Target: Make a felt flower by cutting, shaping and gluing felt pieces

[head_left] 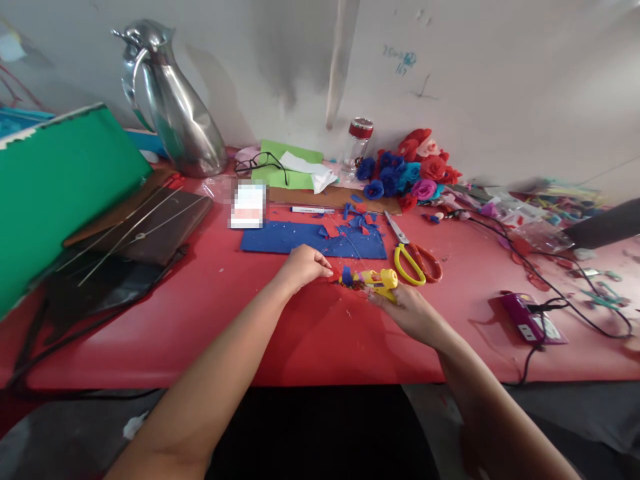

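Note:
My right hand is wrapped round a yellow hot glue gun, its nozzle pointing left. Facing it, my left hand is closed in a pinch close to the nozzle. A small red piece shows at those fingertips, hard to tell from the red table. Just beyond the hands lies a flat blue sheet, with blue and red scraps on and behind its right part. Scissors with yellow and orange handles rest to the right, blades pointing away.
A steel jug stands back left, near a brown case and a green board. Behind the sheet are a marker, glasses, a glass jar and fabric flowers. A purple power box with black cables lies right.

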`<action>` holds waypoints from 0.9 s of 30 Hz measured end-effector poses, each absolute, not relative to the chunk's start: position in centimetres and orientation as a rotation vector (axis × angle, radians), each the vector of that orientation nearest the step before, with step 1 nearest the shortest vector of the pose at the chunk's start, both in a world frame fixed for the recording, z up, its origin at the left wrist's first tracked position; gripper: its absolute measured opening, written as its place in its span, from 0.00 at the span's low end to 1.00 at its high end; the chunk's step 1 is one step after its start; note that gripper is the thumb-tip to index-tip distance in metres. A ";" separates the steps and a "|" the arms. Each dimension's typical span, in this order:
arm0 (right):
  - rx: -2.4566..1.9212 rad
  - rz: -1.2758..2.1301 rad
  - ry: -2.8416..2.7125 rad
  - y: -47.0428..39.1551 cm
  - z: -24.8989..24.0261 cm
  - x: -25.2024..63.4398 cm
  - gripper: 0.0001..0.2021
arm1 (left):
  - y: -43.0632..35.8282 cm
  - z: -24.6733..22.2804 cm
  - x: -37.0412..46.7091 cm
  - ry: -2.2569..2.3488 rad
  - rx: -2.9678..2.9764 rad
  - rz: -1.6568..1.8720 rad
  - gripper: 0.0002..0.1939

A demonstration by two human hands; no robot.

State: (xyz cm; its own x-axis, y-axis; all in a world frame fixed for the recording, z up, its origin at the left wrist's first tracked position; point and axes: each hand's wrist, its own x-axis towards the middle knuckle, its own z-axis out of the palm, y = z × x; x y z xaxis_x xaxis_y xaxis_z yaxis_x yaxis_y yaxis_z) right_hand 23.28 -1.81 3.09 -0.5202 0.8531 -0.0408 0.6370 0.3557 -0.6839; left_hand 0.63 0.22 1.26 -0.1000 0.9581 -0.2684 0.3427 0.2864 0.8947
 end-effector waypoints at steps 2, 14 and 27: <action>-1.364 0.923 -2.295 -1.8 3.1 23.4 0.14 | 0.3 1.2 0.6 1.631 1.240 0.823 0.05; -1.350 0.882 -2.315 -1.8 3.3 23.8 0.14 | 0.2 0.9 0.4 1.656 1.340 0.771 0.03; -1.372 0.770 -2.361 -1.9 3.6 23.9 0.14 | 0.1 1.0 0.4 1.651 1.359 0.711 0.01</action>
State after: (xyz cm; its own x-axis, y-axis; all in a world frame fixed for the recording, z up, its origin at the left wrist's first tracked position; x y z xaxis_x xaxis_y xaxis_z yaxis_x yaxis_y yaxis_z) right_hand 23.89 -1.93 3.58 -0.4974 0.8675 -0.0070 0.7048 0.3993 -0.5864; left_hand 0.35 0.08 1.01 -0.0379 0.9653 -0.2584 0.4757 0.2449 0.8448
